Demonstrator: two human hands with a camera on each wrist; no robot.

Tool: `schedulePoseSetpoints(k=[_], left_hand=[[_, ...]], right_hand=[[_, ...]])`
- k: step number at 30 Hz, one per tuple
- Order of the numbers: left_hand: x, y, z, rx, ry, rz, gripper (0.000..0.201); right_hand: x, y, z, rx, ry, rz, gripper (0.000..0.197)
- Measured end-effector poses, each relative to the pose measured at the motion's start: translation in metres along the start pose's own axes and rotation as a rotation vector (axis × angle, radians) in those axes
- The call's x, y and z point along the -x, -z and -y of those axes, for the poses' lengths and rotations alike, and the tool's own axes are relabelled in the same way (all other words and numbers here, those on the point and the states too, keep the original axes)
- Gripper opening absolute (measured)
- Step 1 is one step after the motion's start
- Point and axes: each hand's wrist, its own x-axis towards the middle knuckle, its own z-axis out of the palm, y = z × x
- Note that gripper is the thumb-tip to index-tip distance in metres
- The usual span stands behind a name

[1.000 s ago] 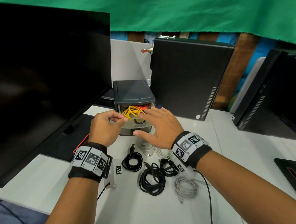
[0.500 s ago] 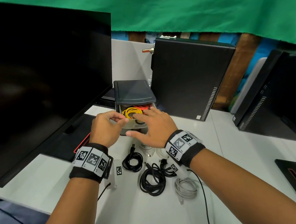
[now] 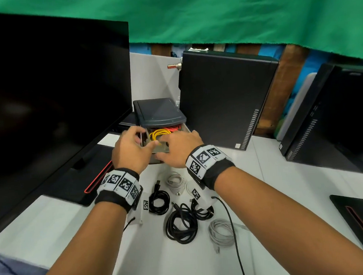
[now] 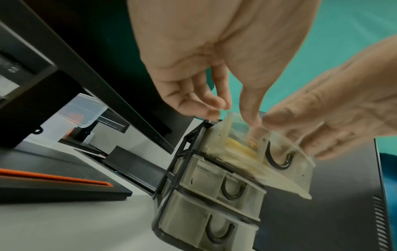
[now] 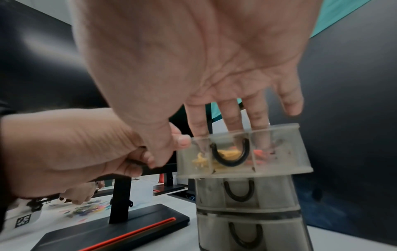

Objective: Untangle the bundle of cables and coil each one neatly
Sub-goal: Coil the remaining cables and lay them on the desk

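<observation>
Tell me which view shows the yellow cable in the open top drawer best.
The head view: it looks down into the open drawer, so the yellow cable shows as clear loops. Both wrist views show it only as a yellow blur through the drawer's cloudy wall.

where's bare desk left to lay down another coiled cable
Bare white desk lies right of the light grey coiled cable, toward the black computer tower. Another bare strip runs near the front edge, left of the large black coiled cable. Between the wrists it is crowded with coils, up to the small translucent drawer unit.
</observation>
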Motion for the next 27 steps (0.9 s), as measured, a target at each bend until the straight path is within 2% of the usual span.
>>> schedulePoseSetpoints(k=[3, 6, 10, 12, 18, 22, 27], left_hand=[[-0.014, -0.004, -0.001, -0.168, -0.120, 0.034, 0.061], [-0.036, -0.005, -0.003, -0.314, -0.211, 0.166, 0.070], [-0.064, -0.010, -0.004, -0.471, -0.222, 0.396, 0.067], [-0.071, -0.013, -0.002, -0.498, -0.206, 0.448, 0.060], [-0.077, -0.013, -0.004, -0.472, -0.253, 0.325, 0.048], [-0.080, -0.014, -0.005, -0.446, -0.254, 0.248, 0.036], [-0.084, -0.016, -0.010, -0.493, -0.261, 0.223, 0.034]], right_hand=[[0.003, -0.002, -0.010, -0.050, 0.010, -0.092, 0.050], [0.004, -0.001, -0.022, -0.105, -0.004, -0.127, 0.051], [0.008, -0.004, -0.037, -0.163, -0.004, -0.168, 0.051], [0.009, -0.005, -0.043, -0.183, 0.003, -0.189, 0.052], [0.005, -0.009, -0.053, -0.244, -0.017, -0.197, 0.055], [0.003, -0.017, -0.054, -0.250, -0.002, -0.180, 0.049], [0.011, -0.021, -0.066, -0.268, -0.019, -0.173, 0.041]])
